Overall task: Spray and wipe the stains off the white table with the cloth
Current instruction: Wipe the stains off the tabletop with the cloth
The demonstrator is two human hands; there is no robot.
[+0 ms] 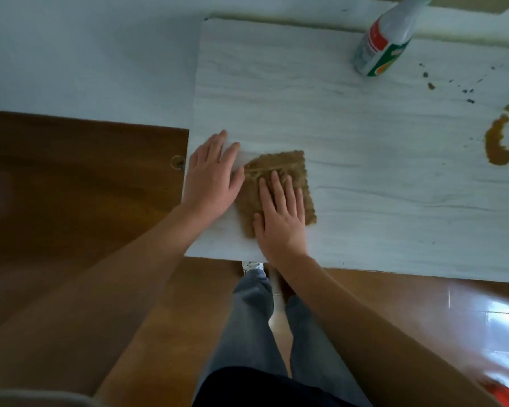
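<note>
1 flat right hand (280, 223) presses cloth (291, 165).

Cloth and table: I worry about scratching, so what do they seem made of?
The cloth looks like fuzzy fabric, maybe terry or microfibre, by its nubby pile. The table looks like matte white laminate with faint printed grain, possibly painted wood.

Probably a home: glossy wooden floor (71, 177), white table (365, 186).
</note>
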